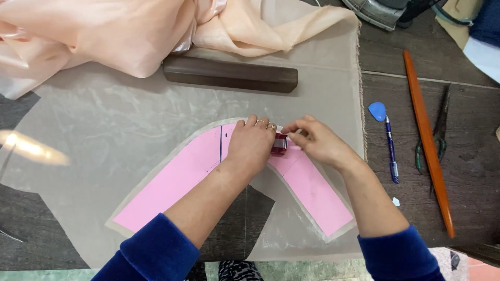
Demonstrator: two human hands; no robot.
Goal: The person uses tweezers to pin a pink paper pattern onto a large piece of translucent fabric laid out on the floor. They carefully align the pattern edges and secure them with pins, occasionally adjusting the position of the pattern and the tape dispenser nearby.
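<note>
1. The left hand (252, 145) lies flat on the pink pattern (177, 182), fingers together and pressing down.
2. The right hand (317, 143) pinches a small red object (279, 144), perhaps a weight or a tape roll, at the top of the pattern's curve.
3. The pattern rests on sheer fabric (114, 125) on the table (469, 151).
4. A dark bar (230, 74) lies beyond the hands; a pen (391, 151), chalk (377, 111), orange stick (427, 140) and scissors (437, 130) lie to the right.
</note>
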